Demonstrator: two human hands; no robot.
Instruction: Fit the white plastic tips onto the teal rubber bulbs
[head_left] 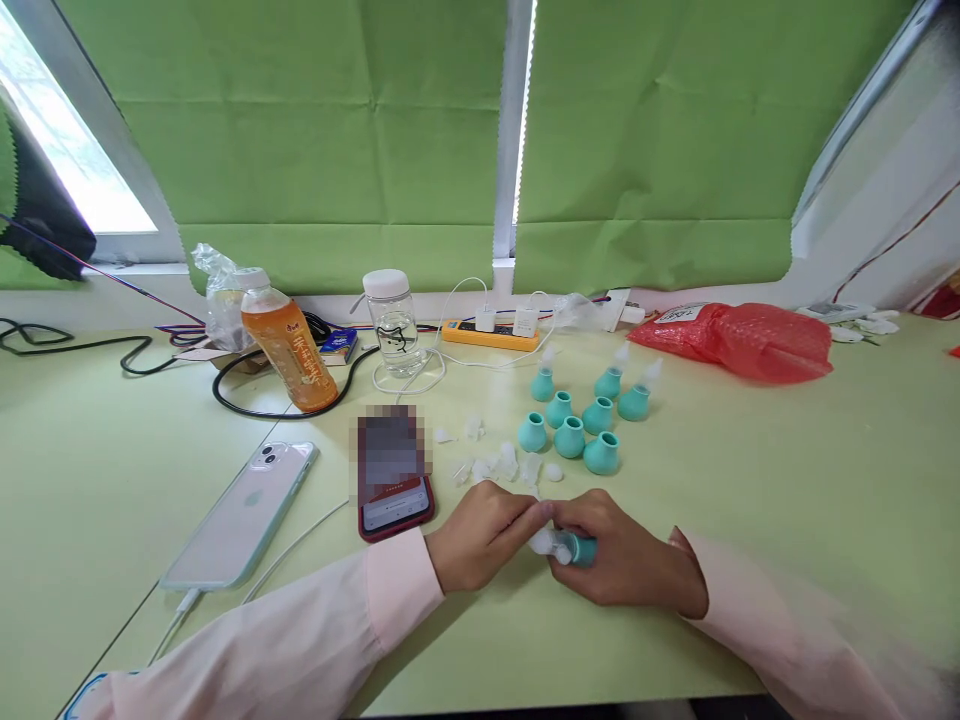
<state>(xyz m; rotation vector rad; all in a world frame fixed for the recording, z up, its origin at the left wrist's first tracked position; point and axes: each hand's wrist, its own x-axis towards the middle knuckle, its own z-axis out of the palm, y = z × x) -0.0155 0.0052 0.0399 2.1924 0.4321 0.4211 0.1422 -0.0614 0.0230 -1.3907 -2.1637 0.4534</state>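
Observation:
My right hand [622, 550] is wrapped round a teal squeeze bulb [582, 549] lying on its side, its mouth toward the left. A translucent plastic tip [553, 544] sits at that mouth. My left hand [484, 535] is closed, its fingertips pinching at the tip and meeting my right thumb and forefinger. Just beyond the hands lie several loose translucent pieces [507, 461]. Farther back stand several open-mouthed teal bulbs [601, 453]. Behind them, three more teal bulbs [634, 402] stand upright with pointed translucent tips fitted.
A red-cased phone [396, 510] and a pale phone on a cable [240, 515] lie to the left. Behind stand an orange drink bottle [289, 345], a clear water jar [397, 330] and an orange power strip [487, 335]. A red plastic bag [739, 340] lies back right.

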